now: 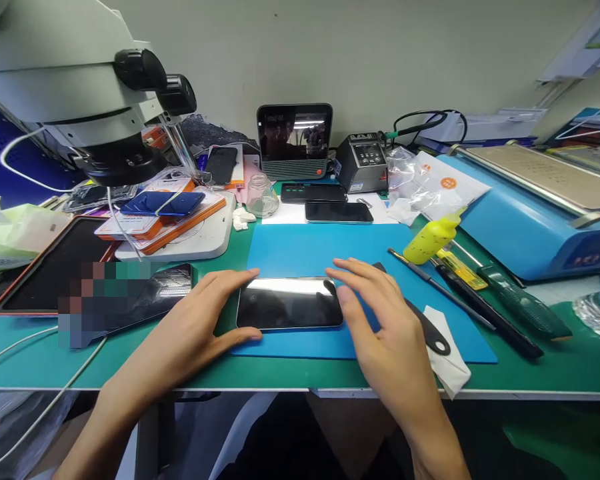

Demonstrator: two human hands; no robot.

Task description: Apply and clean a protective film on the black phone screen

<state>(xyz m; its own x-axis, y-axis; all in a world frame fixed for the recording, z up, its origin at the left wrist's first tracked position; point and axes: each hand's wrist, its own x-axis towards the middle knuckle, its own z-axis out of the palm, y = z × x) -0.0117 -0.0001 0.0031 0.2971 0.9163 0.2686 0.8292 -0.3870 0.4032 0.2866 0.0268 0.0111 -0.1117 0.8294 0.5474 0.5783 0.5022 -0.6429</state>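
While the phone [290, 304] lies face up on the blue mat [305, 250] at lower centre, the left hand [200, 313] braces its left edge, fingers spread, and the right hand [380, 320] rests flat at its right end, gripping nothing. This looks like steadying; next probably comes a careful lift, with tools [460, 293] at right.

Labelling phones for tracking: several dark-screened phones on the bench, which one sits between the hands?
The phone on the blue mat's near edge, flanked by both hands; the others lie farther back by the wall.

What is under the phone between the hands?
The phone lies flat on a blue mat, which sits on the green table cover. The mat beneath the phone is hidden.
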